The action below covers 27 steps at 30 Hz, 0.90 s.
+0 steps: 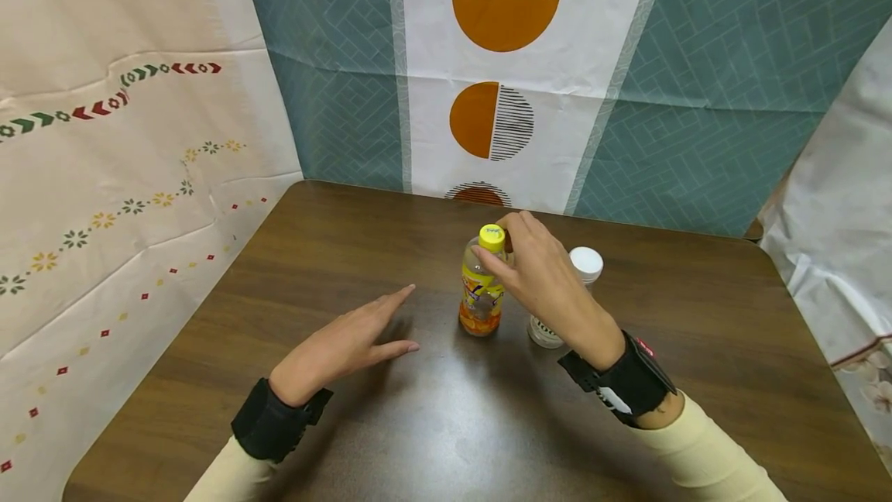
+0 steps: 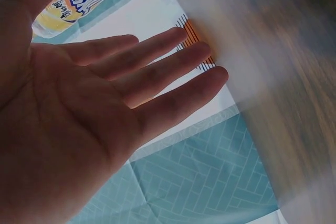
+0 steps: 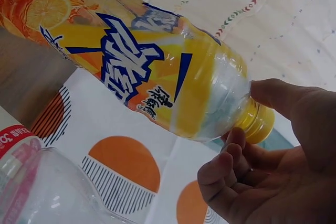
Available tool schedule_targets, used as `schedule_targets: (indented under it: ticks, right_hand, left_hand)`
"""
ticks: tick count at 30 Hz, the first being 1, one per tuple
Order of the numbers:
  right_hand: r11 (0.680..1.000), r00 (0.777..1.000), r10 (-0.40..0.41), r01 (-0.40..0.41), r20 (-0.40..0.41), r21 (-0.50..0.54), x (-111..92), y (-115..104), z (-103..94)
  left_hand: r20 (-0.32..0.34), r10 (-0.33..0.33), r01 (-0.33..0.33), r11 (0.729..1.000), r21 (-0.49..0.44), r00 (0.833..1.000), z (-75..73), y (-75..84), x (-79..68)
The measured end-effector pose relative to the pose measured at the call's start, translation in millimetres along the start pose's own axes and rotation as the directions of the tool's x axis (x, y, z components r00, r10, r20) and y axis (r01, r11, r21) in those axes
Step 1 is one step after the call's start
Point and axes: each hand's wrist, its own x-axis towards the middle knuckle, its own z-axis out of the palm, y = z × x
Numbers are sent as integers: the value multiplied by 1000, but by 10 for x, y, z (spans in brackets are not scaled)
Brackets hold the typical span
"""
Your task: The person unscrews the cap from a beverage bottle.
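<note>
A plastic drink bottle (image 1: 481, 302) with a yellow cap (image 1: 492, 237) and a yellow and orange label stands upright on the wooden table. My right hand (image 1: 546, 273) holds it near the neck, thumb on one side and fingers curled on the other. The right wrist view shows the thumb and fingers around the neck of the bottle (image 3: 152, 61), close below the cap. To the left, my left hand (image 1: 341, 351) hovers over the table with straight fingers and an unfilled palm (image 2: 68, 114); a gap separates it from the bottle.
A clear bottle with a white cap (image 1: 586, 263) stands just right of the drink bottle, partly hidden behind my right hand and wrist. The brown table (image 1: 390, 231) meets patterned cloths (image 1: 334, 84) at its back and left edges. Black bands (image 1: 275, 421) circle both wrists.
</note>
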Motion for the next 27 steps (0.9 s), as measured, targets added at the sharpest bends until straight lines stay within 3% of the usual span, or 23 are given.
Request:
schedule_targets:
  ticks: [27]
  right_hand:
    - [998,999,-33,34,-17,56,-86,-252,-178]
  left_hand:
    - [1,12,-12,1000,-3,1000,-23,64,14]
